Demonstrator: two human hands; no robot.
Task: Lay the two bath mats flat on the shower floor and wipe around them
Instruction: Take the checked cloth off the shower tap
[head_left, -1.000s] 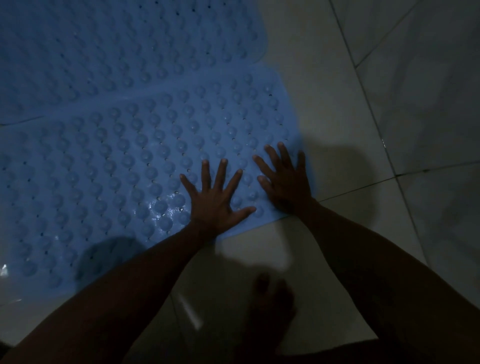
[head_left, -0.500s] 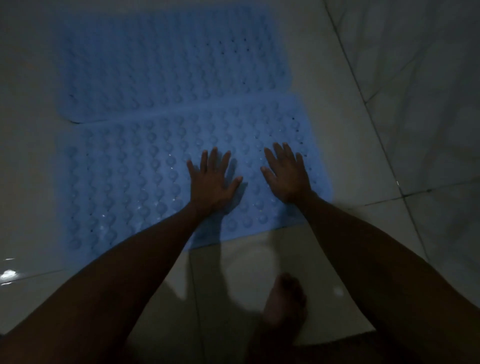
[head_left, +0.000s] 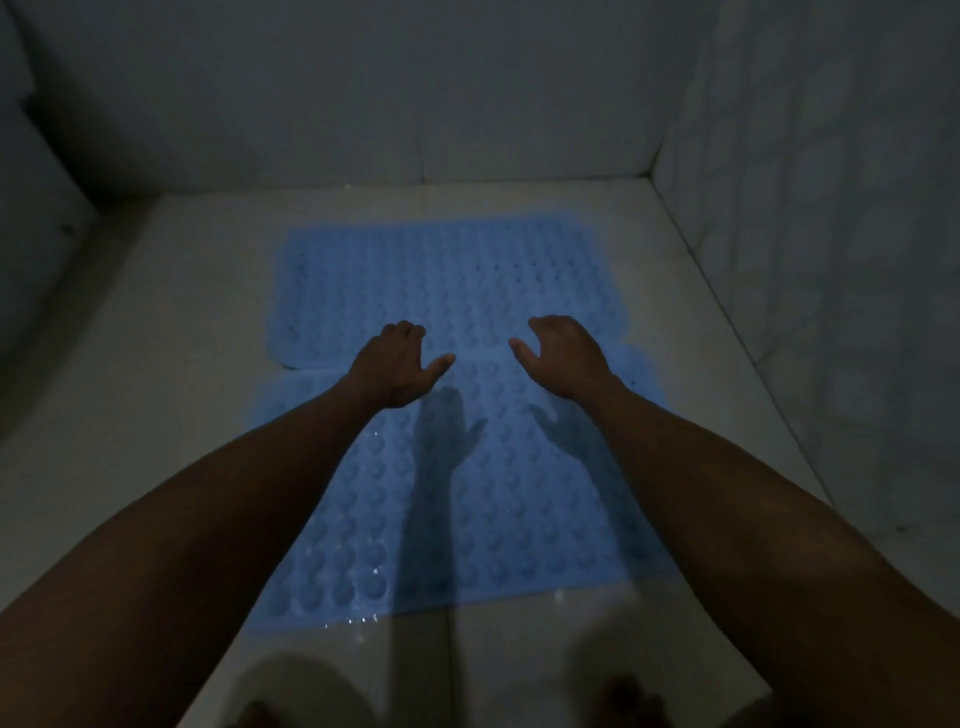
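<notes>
Two light blue bubble-textured bath mats lie flat, edge to edge, on the pale shower floor. The far mat is near the back wall and the near mat is in front of it. My left hand and my right hand hover above the seam between the mats, lifted off the surface, fingers loosely curled and holding nothing. Their shadows fall on the near mat.
A tiled back wall and a tiled right wall close the floor in. A darker ledge or wall stands at the left. Water drops glint at the near mat's front edge. My feet show at the bottom edge.
Both hands have lifted off the near mat, where they were pressed flat. The view has pulled back and up, so both mats and the walls now show.
</notes>
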